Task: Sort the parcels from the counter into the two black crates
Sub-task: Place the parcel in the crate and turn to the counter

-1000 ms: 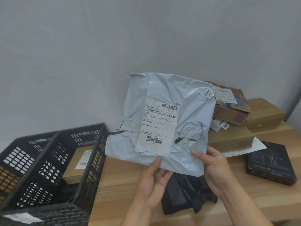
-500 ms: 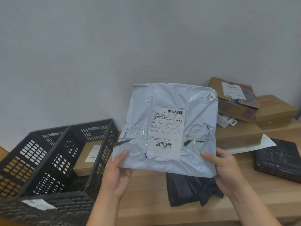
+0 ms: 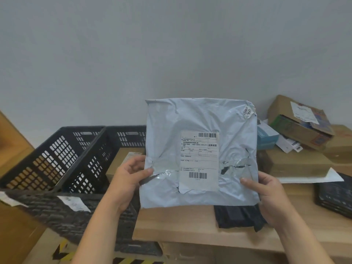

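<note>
Both hands pinch a grey poly mailer (image 3: 202, 149) upright above the wooden counter (image 3: 171, 223) (label facing the camera); left hand (image 3: 129, 180) on its left edge, right hand (image 3: 266, 193) on its lower right corner; two black crates (image 3: 80, 161) stand just left.

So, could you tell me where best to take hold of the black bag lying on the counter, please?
I'd pinch the black bag at its crumpled front edge, coming from the near side of the counter: it lies flat and soft, so folds give purchase, and the grey mailer held above hides its back.
</note>
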